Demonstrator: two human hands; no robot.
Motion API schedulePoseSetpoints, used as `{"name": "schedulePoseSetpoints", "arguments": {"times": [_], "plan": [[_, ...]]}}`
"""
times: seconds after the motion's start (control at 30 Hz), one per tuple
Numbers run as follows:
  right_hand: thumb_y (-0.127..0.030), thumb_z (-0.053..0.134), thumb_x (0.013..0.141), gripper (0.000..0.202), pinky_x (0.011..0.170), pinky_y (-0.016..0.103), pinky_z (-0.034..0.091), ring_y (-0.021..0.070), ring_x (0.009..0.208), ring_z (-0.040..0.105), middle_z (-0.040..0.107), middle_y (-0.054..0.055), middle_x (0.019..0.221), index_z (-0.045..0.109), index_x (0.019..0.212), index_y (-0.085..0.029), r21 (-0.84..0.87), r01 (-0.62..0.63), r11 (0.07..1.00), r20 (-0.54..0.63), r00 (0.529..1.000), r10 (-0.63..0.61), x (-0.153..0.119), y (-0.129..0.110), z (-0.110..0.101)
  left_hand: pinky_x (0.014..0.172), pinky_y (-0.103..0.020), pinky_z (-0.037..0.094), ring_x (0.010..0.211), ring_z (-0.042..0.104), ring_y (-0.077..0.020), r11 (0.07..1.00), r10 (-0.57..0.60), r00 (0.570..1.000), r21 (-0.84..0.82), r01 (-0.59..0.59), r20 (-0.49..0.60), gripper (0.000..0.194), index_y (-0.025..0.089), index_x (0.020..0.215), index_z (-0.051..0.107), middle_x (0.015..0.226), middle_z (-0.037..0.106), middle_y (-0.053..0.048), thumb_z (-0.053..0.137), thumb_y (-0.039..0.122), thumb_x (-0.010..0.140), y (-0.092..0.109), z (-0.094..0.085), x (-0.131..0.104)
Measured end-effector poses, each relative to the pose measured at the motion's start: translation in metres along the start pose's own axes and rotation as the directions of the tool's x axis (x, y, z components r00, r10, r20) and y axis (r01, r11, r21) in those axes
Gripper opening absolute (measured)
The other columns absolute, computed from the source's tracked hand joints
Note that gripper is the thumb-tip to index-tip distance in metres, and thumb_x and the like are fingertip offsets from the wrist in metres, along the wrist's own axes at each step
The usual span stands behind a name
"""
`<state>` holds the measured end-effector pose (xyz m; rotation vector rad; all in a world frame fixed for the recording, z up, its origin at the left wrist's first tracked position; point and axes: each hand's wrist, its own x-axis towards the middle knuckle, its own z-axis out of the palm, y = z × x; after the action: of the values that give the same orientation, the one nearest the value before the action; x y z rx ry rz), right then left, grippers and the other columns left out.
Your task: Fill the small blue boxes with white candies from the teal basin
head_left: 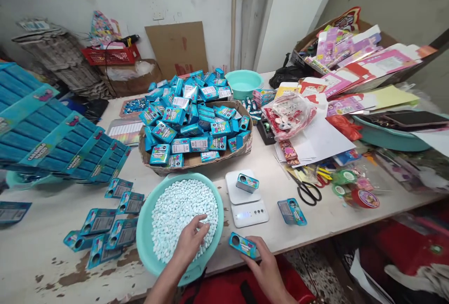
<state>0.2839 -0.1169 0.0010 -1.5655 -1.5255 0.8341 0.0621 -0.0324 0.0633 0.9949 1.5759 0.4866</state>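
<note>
A round teal basin (143,229) holds many small pale-blue candies (175,210). Over these candies is my left hand (191,238), its thumb and forefinger apart; no held candy shows. My right hand (263,264) grips a small blue candy box (242,245) at its right end, near the table's front edge. This box has a round dark hole on its face. On the white digital scale (249,213) lies a similar blue box (247,183). Another flat blue box (292,211) rests to the right of the scale.
Several flattened blue boxes (100,222) lie left of the basin. Behind it stands a cardboard tray (196,167) heaped with blue boxes. Tall stacked blue cartons (45,131) lean in from the left. Black scissors (308,192), tape rolls (345,177) and papers (321,142) crowd the right.
</note>
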Motion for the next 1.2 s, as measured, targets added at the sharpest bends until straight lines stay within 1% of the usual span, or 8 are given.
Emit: {"name": "schedulePoseSetpoints", "arguments": {"times": [0.13, 0.27, 0.37, 0.5, 0.6, 0.73, 1.0, 1.2], "plan": [[-0.032, 0.056, 0.085, 0.024, 0.076, 0.032, 0.057, 0.0236, 0.089, 0.067, 0.067, 0.008, 0.096, 0.058, 0.107, -0.022, -0.018, 0.146, 0.989, -0.008, 0.989, -0.146, -0.006, 0.034, 0.025, 0.041, -0.021, 0.037, 0.052, 0.051, -0.0106, 0.999, 0.03, 0.999, -0.038, -0.031, -0.031, 0.052, 0.017, 0.104, 0.058, 0.075, 0.053, -0.001, 0.056, 0.053, 0.067, -0.008, 0.0, 0.002], [-0.034, 0.062, 0.081, 0.035, 0.08, 0.035, 0.056, 0.0254, 0.095, 0.066, 0.066, 0.009, 0.104, 0.055, 0.114, -0.024, -0.057, 0.227, 0.972, 0.071, 0.972, -0.222, -0.005, 0.061, 0.037, 0.044, -0.021, 0.039, 0.049, 0.049, -0.009, 0.997, 0.062, 0.996, -0.032, -0.064, -0.068, 0.044, 0.017, 0.103, 0.06, 0.073, 0.054, 0.001, 0.054, 0.046, 0.07, -0.019, -0.004, 0.008], [-0.037, 0.064, 0.079, 0.05, 0.087, 0.04, 0.054, 0.0287, 0.108, 0.059, 0.059, 0.011, 0.119, 0.048, 0.124, -0.023, -0.111, 0.193, 0.975, 0.033, 0.981, -0.191, -0.007, 0.057, 0.03, 0.049, -0.023, 0.042, 0.052, 0.052, -0.0115, 0.995, 0.093, 0.985, 0.046, -0.087, -0.148, 0.04, 0.017, 0.1, 0.062, 0.069, 0.056, 0.0, 0.049, 0.044, 0.073, -0.029, -0.005, 0.007], [-0.034, 0.05, 0.088, 0.037, 0.085, 0.039, 0.054, 0.026, 0.11, 0.057, 0.056, 0.013, 0.12, 0.05, 0.122, -0.021, -0.146, 0.063, 0.987, -0.072, 0.995, -0.074, -0.016, 0.04, 0.006, 0.065, -0.03, 0.046, 0.065, 0.059, -0.018, 0.947, 0.251, 0.918, 0.275, -0.167, -0.308, 0.036, 0.02, 0.094, 0.065, 0.071, 0.064, -0.003, 0.045, 0.044, 0.076, -0.045, -0.006, 0.003], [-0.034, 0.05, 0.088, 0.028, 0.085, 0.039, 0.054, 0.0244, 0.103, 0.06, 0.06, 0.012, 0.11, 0.057, 0.11, -0.019, -0.185, -0.04, 0.982, -0.121, 0.992, 0.018, -0.025, 0.04, -0.01, 0.072, -0.031, 0.046, 0.074, 0.062, -0.02, 0.911, 0.324, 0.91, 0.346, -0.226, -0.26, 0.033, 0.022, 0.091, 0.066, 0.078, 0.068, -0.003, 0.045, 0.044, 0.077, -0.058, -0.006, 0.007], [-0.035, 0.052, 0.086, 0.024, 0.079, 0.038, 0.055, 0.0239, 0.097, 0.061, 0.063, 0.011, 0.102, 0.062, 0.101, -0.02, -0.179, -0.14, 0.974, -0.153, 0.982, 0.113, -0.041, 0.049, -0.024, 0.071, -0.029, 0.046, 0.075, 0.064, -0.0195, 0.882, 0.335, 0.927, 0.403, -0.244, -0.171, 0.03, 0.023, 0.089, 0.065, 0.082, 0.07, -0.002, 0.045, 0.043, 0.078, -0.067, -0.008, 0.013], [-0.041, 0.056, 0.08, 0.026, 0.073, 0.036, 0.056, 0.0231, 0.082, 0.065, 0.066, 0.011, 0.09, 0.065, 0.09, -0.018, -0.006, -0.355, 0.935, -0.207, 0.915, 0.346, -0.057, 0.056, -0.031, 0.06, -0.025, 0.038, 0.065, 0.059, -0.0172, 0.76, 0.267, 0.963, 0.623, -0.184, -0.041, 0.028, 0.024, 0.097, 0.06, 0.068, 0.064, 0.001, 0.04, 0.038, 0.085, -0.046, -0.012, 0.018], [-0.043, 0.059, 0.075, 0.027, 0.071, 0.036, 0.057, 0.0233, 0.077, 0.066, 0.067, 0.01, 0.083, 0.066, 0.082, -0.019, 0.055, -0.419, 0.906, -0.189, 0.887, 0.422, -0.052, 0.056, -0.034, 0.06, -0.025, 0.033, 0.067, 0.059, -0.0175, 0.654, 0.221, 0.975, 0.744, -0.138, -0.013, 0.025, 0.024, 0.1, 0.057, 0.072, 0.063, 0.001, 0.037, 0.036, 0.089, -0.036, -0.008, 0.017]]}}
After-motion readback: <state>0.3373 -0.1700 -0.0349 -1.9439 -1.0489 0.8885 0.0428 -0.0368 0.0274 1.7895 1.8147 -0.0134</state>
